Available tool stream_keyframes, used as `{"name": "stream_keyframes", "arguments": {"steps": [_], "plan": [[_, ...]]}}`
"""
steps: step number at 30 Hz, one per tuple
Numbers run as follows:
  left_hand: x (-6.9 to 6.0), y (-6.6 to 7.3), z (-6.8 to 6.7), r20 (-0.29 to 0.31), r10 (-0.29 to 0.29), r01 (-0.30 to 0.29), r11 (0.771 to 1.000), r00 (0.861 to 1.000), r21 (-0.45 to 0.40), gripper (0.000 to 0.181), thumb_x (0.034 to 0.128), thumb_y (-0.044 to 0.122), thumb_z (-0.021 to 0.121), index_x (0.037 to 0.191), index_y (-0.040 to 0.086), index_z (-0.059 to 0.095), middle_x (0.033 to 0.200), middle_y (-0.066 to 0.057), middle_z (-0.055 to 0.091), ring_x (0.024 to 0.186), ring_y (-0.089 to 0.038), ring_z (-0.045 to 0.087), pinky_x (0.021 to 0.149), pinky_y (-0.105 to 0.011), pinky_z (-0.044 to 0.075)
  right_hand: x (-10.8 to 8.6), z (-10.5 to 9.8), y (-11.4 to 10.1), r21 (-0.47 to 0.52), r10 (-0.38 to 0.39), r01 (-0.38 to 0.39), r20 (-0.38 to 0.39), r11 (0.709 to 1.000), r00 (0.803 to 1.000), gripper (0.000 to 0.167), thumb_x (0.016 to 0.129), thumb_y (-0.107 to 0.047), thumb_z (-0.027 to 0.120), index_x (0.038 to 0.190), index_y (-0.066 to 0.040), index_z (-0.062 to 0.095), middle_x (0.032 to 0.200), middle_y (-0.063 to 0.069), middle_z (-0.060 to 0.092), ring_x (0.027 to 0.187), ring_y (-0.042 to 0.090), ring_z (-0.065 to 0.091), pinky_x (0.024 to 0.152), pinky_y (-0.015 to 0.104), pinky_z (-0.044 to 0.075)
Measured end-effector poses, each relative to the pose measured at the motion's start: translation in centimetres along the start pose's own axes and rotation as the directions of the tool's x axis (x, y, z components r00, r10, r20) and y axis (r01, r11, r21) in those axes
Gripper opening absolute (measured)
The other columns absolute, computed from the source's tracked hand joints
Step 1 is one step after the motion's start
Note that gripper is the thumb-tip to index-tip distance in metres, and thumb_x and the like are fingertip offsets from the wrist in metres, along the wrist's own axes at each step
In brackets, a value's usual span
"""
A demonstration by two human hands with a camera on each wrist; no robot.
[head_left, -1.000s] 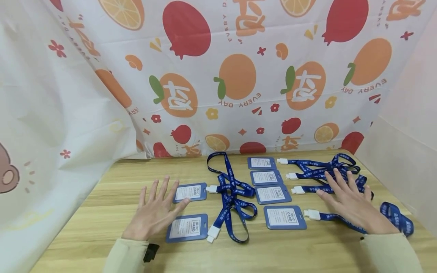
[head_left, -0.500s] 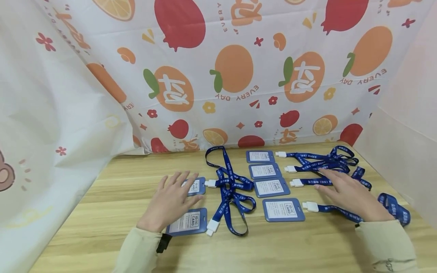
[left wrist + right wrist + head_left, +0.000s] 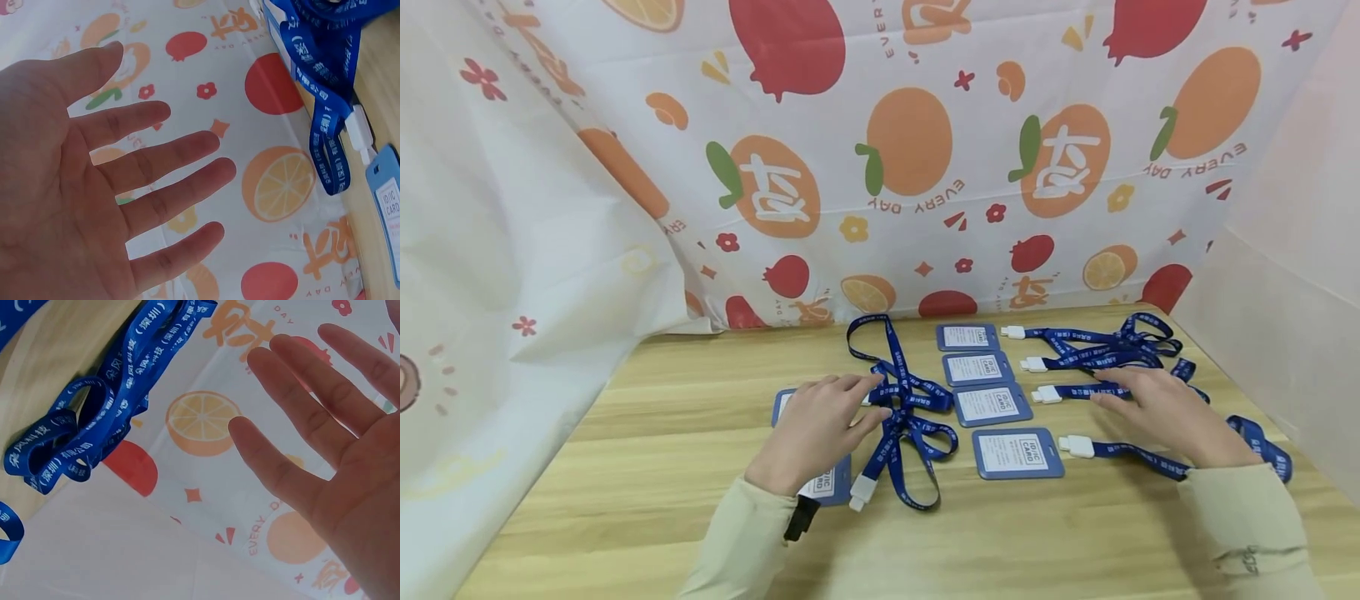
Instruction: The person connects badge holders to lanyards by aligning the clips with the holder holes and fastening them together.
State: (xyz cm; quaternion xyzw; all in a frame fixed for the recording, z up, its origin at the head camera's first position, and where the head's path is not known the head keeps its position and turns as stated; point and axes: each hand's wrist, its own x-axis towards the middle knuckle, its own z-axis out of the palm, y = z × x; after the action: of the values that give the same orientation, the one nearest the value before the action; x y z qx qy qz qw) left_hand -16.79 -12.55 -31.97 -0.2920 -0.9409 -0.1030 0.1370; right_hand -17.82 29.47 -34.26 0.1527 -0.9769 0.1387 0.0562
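In the head view my left hand (image 3: pixel 816 427) hovers with loosely bent fingers above two blue card holders, a rear one (image 3: pixel 781 403) and a front one (image 3: pixel 833 486), partly hiding both. Its fingertips come near a tangle of blue lanyards (image 3: pixel 901 417) with white clips. Over another blue lanyard (image 3: pixel 1138 455) is my right hand (image 3: pixel 1165 414), near a flat lanyard (image 3: pixel 1082 391) behind it. Both wrist views show an empty palm with spread fingers: the left palm (image 3: pixel 75 181) and the right palm (image 3: pixel 356 469). Whether any fingertip touches a strap cannot be told.
Several card holders form a column mid-table, including a front one (image 3: pixel 1018 454) and a back one (image 3: pixel 967 337). More lanyards (image 3: pixel 1123 346) lie bunched at the back right, and a coil (image 3: pixel 1262 450) lies far right. A fruit-print cloth (image 3: pixel 992 242) hangs behind the wooden table (image 3: pixel 970 550).
My left hand has moved right across the card holders toward the lanyard tangle. My right hand has drawn slightly left, its fingers less spread. The head view has tilted slightly up.
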Motion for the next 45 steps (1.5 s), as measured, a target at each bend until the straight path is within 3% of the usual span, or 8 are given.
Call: {"name": "stream_keyframes", "arguments": {"steps": [5, 17, 26, 36, 45], "plan": [[0.7, 0.4, 0.2, 0.009, 0.01, -0.01, 1.0, 1.0, -0.002, 0.044, 0.0998, 0.037, 0.066, 0.13, 0.006, 0.068, 0.122, -0.015, 0.07, 0.109, -0.035, 0.068, 0.093, -0.054, 0.053, 0.3, -0.3, -0.1, -0.005, -0.002, 0.002, 0.013, 1.0, 1.0, 0.043, 0.099, -0.029, 0.068, 0.126, 0.005, 0.067, 0.126, 0.032, 0.062, 0.12, 0.054, 0.053, 0.096, 0.069, 0.042], [2.4, 1.7, 1.6, 0.045, 0.105, -0.102, 0.993, 0.993, -0.063, 0.033, 0.1, 0.035, 0.066, 0.12, 0.01, 0.073, 0.114, -0.009, 0.073, 0.101, -0.026, 0.07, 0.091, -0.046, 0.055, 0.3, 0.1, -0.5, 0.054, -0.039, 0.038, 0.021, 0.998, 0.999, 0.035, 0.097, -0.02, 0.07, 0.122, 0.005, 0.069, 0.119, 0.027, 0.067, 0.116, 0.05, 0.059, 0.093, 0.065, 0.047], [3.5, 2.6, 2.3, 0.066, 0.124, -0.116, 0.987, 0.99, -0.113, 0.034, 0.1001, 0.034, 0.066, 0.12, 0.008, 0.074, 0.114, -0.01, 0.073, 0.103, -0.027, 0.07, 0.09, -0.044, 0.056, 0.3, 0.4, -0.8, 0.027, -0.043, 0.042, 0.013, 0.999, 0.999, 0.031, 0.095, -0.016, 0.072, 0.119, 0.005, 0.071, 0.118, 0.027, 0.068, 0.115, 0.05, 0.06, 0.092, 0.064, 0.048], [4.6, 4.1, 3.1, 0.099, 0.182, -0.173, 0.98, 0.978, -0.095, 0.031, 0.1019, 0.032, 0.064, 0.119, 0.009, 0.074, 0.111, -0.006, 0.074, 0.099, -0.022, 0.07, 0.084, -0.037, 0.058, 0.3, 0.5, -0.8, 0.013, -0.048, 0.048, -0.001, 0.999, 0.999, 0.031, 0.096, -0.017, 0.072, 0.119, 0.004, 0.072, 0.117, 0.025, 0.069, 0.114, 0.048, 0.061, 0.091, 0.064, 0.049], [5.1, 5.1, 3.7, 0.116, 0.208, -0.199, 0.976, 0.971, -0.082, 0.029, 0.1025, 0.032, 0.063, 0.118, 0.011, 0.074, 0.112, -0.004, 0.074, 0.096, -0.018, 0.07, 0.083, -0.033, 0.057, 0.4, 0.5, -0.7, 0.018, -0.034, 0.033, 0.034, 0.999, 0.999, 0.033, 0.096, -0.017, 0.071, 0.12, 0.005, 0.071, 0.119, 0.028, 0.067, 0.116, 0.05, 0.059, 0.091, 0.065, 0.049]]}}
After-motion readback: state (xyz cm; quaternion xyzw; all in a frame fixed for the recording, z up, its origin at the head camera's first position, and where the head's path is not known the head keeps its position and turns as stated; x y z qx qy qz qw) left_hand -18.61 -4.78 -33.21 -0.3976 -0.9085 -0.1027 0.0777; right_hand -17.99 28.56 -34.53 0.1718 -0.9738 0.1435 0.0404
